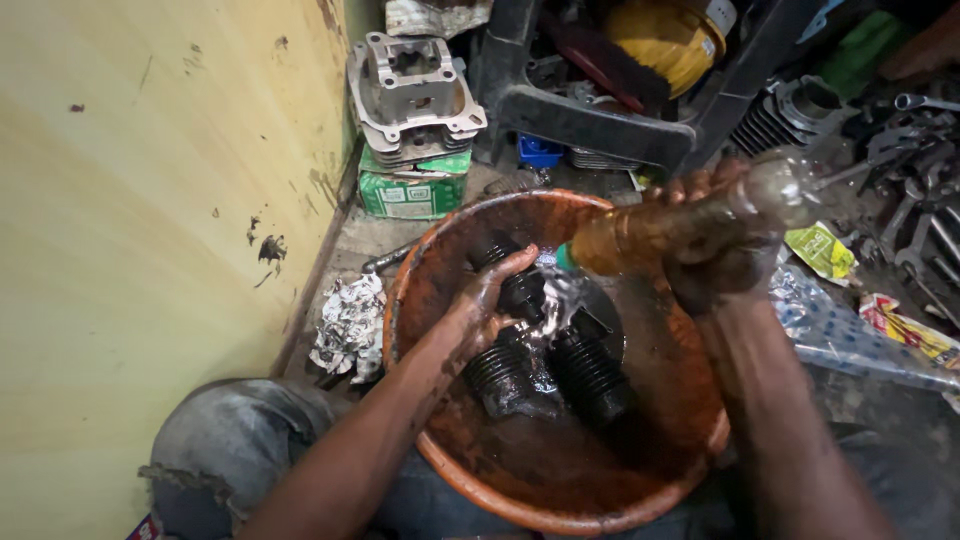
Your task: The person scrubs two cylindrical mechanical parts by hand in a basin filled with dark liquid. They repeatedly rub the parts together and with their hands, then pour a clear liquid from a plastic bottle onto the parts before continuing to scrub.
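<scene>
My right hand [722, 240] grips a clear plastic bottle [690, 218] tilted on its side, and liquid pours from its mouth into an orange basin [560, 495]. My left hand [490, 300] reaches into the basin and rests on black ribbed rubber boots [588, 375] lying wet at the bottom. The stream lands on the parts beside my left fingers. The basin's inner wall is smeared with dark grime.
A yellow wall [150, 200] runs along the left. A grey metal engine part [412, 95] sits on a green box [415, 190] at the back. Crumpled paper [348, 322] lies left of the basin. Tools and wrappers [905, 240] clutter the right.
</scene>
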